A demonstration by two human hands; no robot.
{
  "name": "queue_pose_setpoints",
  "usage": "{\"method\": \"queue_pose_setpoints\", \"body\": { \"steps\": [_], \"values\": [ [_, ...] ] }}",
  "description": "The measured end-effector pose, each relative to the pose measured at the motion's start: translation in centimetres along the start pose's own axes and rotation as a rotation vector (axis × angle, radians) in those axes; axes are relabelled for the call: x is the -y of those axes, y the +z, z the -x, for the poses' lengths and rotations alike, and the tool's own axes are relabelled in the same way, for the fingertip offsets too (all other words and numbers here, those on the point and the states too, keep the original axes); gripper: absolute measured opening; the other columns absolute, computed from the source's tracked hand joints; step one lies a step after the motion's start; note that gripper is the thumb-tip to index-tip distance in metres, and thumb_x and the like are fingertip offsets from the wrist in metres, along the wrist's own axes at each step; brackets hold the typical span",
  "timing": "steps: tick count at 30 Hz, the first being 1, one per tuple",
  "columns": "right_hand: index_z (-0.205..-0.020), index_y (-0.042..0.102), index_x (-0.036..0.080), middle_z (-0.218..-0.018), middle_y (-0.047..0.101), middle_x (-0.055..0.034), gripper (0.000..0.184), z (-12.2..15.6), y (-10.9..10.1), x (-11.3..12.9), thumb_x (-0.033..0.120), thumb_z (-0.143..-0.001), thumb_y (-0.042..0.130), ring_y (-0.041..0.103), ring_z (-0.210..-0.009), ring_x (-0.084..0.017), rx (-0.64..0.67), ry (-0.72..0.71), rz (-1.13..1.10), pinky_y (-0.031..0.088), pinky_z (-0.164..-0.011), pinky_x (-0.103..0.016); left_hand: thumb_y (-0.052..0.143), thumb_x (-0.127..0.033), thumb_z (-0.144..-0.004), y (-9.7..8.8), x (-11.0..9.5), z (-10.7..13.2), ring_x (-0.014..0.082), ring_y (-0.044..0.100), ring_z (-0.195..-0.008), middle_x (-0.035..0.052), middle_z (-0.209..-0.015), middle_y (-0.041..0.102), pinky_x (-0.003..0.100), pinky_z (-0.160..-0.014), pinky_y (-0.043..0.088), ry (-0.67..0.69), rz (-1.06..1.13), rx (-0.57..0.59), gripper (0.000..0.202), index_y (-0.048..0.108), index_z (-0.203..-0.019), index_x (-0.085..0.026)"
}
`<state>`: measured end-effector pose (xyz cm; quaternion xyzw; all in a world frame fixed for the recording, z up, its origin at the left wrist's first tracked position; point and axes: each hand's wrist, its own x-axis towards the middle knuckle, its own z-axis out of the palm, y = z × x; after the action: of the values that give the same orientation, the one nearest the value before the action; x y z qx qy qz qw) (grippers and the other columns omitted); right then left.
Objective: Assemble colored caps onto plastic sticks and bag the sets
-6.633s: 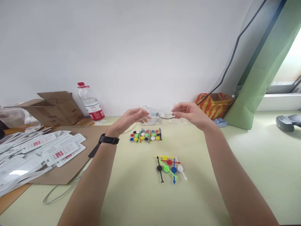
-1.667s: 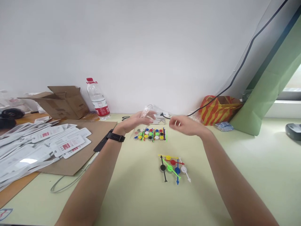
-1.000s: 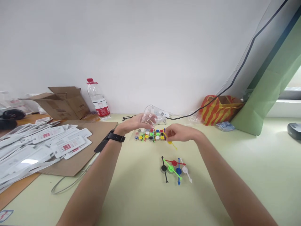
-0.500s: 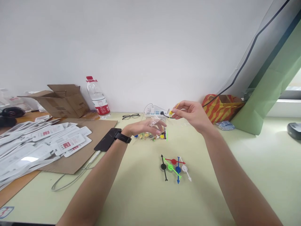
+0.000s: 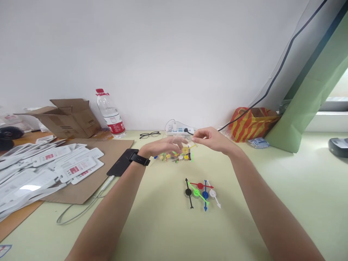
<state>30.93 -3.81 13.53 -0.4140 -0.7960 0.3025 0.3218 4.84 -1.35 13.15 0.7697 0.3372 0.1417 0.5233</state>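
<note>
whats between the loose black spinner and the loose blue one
The green spinner lies between the black spinner and the blue spinner, as the head view shows.

Looks like an indoor work corner, home or office; cannot tell which. Has a pale green bench [image 5: 163, 210] against a plain white wall [image 5: 163, 61], with a green curtain [image 5: 301, 105] and a bright window [image 5: 343, 87] at the right edge. Shows everyday use around the centre: a black phone [image 5: 121, 164] with a white cable [image 5: 108, 180], dark-rimmed glasses [image 5: 145, 136], a power strip [image 5: 179, 131] near the wall. Shows clutter at the left: an open cardboard box [image 5: 67, 121], a large bottle [image 5: 111, 114], a heap of white tags [image 5: 65, 166] on a brown sheet [image 5: 78, 195].
</note>
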Motion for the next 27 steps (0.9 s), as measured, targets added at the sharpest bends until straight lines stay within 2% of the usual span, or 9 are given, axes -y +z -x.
{"method": "queue_pose_setpoints", "body": {
  "steps": [4, 6, 8, 11, 13, 18, 22, 27],
  "values": [
    [-0.089, 0.073, 0.02, -0.094, 0.074, -0.0052, 0.027, -0.2, -0.6, -2.0, 0.045, -0.089, 0.062, 0.062, -0.078, -0.019, 0.092, 0.129, 0.236, 0.043, -0.062, -0.028, 0.073, -0.047, -0.076, -0.2, 0.6, -0.3, 0.0298, 0.063, -0.112, 0.0075, -0.121, 0.066, 0.033, -0.081, 0.053, -0.146, -0.131, -0.069, 0.052, 0.066, -0.125, -0.028],
    [-0.086, 0.073, 0.02, -0.093, 0.075, -0.0059, 0.021, -0.1, -0.7, -2.8, 0.038, -0.086, 0.064, 0.063, -0.076, -0.02, 0.2, 0.22, 0.368, 0.043, -0.061, -0.028, 0.074, -0.049, -0.075, -0.2, 0.8, -0.3, 0.03, 0.064, -0.112, 0.0073, -0.122, 0.067, 0.033, -0.08, 0.053, -0.193, -0.133, -0.079, 0.052, 0.067, -0.123, -0.028],
    [-0.084, 0.075, 0.02, -0.092, 0.075, -0.0056, 0.016, 0.0, -0.5, -3.3, 0.034, -0.08, 0.068, 0.065, -0.078, -0.021, 0.414, 0.277, 0.421, 0.043, -0.06, -0.028, 0.074, -0.049, -0.075, -0.3, 0.9, -0.3, 0.0296, 0.065, -0.111, 0.0077, -0.122, 0.068, 0.033, -0.08, 0.053, -0.222, -0.101, -0.088, 0.055, 0.065, -0.126, -0.028],
    [-0.083, 0.078, 0.021, -0.089, 0.076, -0.0031, 0.019, 0.1, 0.6, -3.4, 0.036, -0.072, 0.077, 0.066, -0.081, -0.021, 0.775, 0.268, 0.341, 0.044, -0.064, -0.027, 0.074, -0.049, -0.076, -0.4, 0.6, -0.1, 0.0297, 0.064, -0.115, 0.0082, -0.126, 0.067, 0.034, -0.085, 0.053, -0.251, -0.075, -0.099, 0.062, 0.061, -0.133, -0.029],
    [-0.08, 0.078, 0.021, -0.084, 0.075, -0.0018, 0.024, 0.0, 1.6, -3.0, 0.04, -0.067, 0.081, 0.065, -0.08, -0.02, 0.893, 0.256, 0.306, 0.044, -0.066, -0.026, 0.074, -0.049, -0.076, -0.5, 0.5, 0.0, 0.0303, 0.062, -0.119, 0.0084, -0.129, 0.065, 0.036, -0.089, 0.052, -0.267, -0.083, -0.101, 0.064, 0.059, -0.135, -0.029],
    [-0.077, 0.078, 0.02, -0.082, 0.074, -0.0002, 0.03, -0.7, 4.4, -2.4, 0.046, -0.063, 0.083, 0.062, -0.079, -0.018, 0.953, 0.242, 0.366, 0.042, -0.063, -0.026, 0.075, -0.05, -0.075, -0.8, 0.7, 0.0, 0.0323, 0.06, -0.122, 0.0092, -0.128, 0.065, 0.038, -0.092, 0.051, -0.229, -0.061, -0.072, 0.068, 0.057, -0.138, -0.029],
    [-0.078, 0.078, 0.019, -0.079, 0.073, 0.0005, 0.024, -1.1, 6.0, -2.4, 0.038, -0.064, 0.08, 0.061, -0.075, -0.017, 1.021, 0.222, 0.345, 0.042, -0.063, -0.025, 0.073, -0.051, -0.081, -0.9, 0.7, 0.0, 0.0319, 0.06, -0.121, 0.0105, -0.128, 0.063, 0.04, -0.093, 0.05, -0.197, -0.075, -0.053, 0.067, 0.055, -0.141, -0.028],
    [-0.076, 0.073, 0.017, -0.079, 0.071, -0.0006, 0.016, -1.4, 5.7, -2.8, 0.029, -0.066, 0.074, 0.06, -0.073, -0.018, 0.912, 0.246, 0.389, 0.039, -0.059, -0.026, 0.069, -0.041, -0.087, -0.3, 0.4, 0.2, 0.0271, 0.062, -0.112, 0.0098, -0.123, 0.063, 0.04, -0.095, 0.048, -0.027, -0.036, 0.004, 0.065, 0.049, -0.148, -0.03]
  ]
}}
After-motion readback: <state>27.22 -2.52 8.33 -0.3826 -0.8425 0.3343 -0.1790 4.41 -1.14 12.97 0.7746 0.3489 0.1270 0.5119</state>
